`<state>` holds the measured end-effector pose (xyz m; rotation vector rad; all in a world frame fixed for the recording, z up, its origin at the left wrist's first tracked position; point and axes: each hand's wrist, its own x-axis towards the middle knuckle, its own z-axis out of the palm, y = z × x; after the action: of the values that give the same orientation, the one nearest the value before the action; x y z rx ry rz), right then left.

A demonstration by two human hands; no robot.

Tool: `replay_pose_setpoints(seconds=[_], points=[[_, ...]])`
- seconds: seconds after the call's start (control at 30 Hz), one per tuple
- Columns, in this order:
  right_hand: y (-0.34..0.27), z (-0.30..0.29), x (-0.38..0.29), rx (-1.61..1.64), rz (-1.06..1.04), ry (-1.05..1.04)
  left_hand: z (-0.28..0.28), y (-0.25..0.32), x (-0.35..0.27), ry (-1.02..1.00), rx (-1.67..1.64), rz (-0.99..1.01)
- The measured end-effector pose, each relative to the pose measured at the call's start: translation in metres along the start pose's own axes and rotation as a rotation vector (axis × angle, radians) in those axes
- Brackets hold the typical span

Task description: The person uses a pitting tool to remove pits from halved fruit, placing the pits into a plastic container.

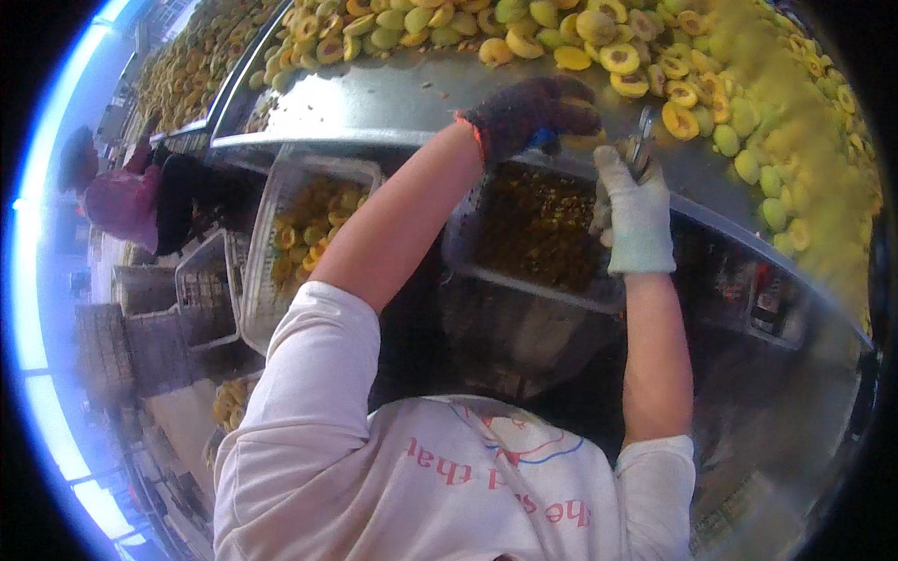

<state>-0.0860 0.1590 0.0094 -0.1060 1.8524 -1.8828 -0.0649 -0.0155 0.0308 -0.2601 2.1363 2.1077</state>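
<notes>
On the left, my left hand (pixel 533 119), in a dark knitted glove with an orange cuff, hovers over the near edge of the metal table (pixel 393 91). Its fingers point right; whether they hold anything is unclear. My right hand (pixel 635 203), in a white glove, is closed around a metal hand tool (pixel 642 137) that points up and away; its exact kind cannot be told. Halved yellow-green stone fruits (pixel 620 59) lie heaped beyond both hands, many with a brown hollow or stone. Below the hands, a plastic crate (pixel 537 280) contains small brown pieces (pixel 537 224), perhaps fruit stones.
A pale crate (pixel 256 280) of orange-yellow fruit halves (pixel 309 231) stands left of the arm. A person in pink (pixel 126 207) is farther left, near empty-looking crates (pixel 207 287). The table's raised lip (pixel 330 138) runs before me. Another crate (pixel 772 336) sits under the right side.
</notes>
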Motion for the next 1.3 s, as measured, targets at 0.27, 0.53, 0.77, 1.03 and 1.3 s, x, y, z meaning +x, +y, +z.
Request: replay_pose_setpoints(seconds=[0.27, 0.53, 0.77, 1.03, 1.3], points=[[0.000, 0.011, -0.010, 0.325, 0.126, -0.196, 0.013, -0.019, -0.063, 0.014, -0.514, 0.278], [0.010, 0.009, -0.013, -0.656, -0.573, 0.067, 0.018, -0.052, -0.036, 0.194, -0.372, 0.494], [0.014, 0.018, -0.026, -0.968, -0.699, -0.016, 0.015, -0.068, -0.038, 0.162, -0.459, 0.620], [0.013, 0.031, -0.035, -1.144, -0.662, -0.010, 0.009, -0.057, -0.057, 0.339, 0.061, 0.580], [0.029, 0.029, -0.029, -1.109, -0.541, -0.082, 0.001, -0.050, -0.060, 0.432, 0.493, 0.519]])
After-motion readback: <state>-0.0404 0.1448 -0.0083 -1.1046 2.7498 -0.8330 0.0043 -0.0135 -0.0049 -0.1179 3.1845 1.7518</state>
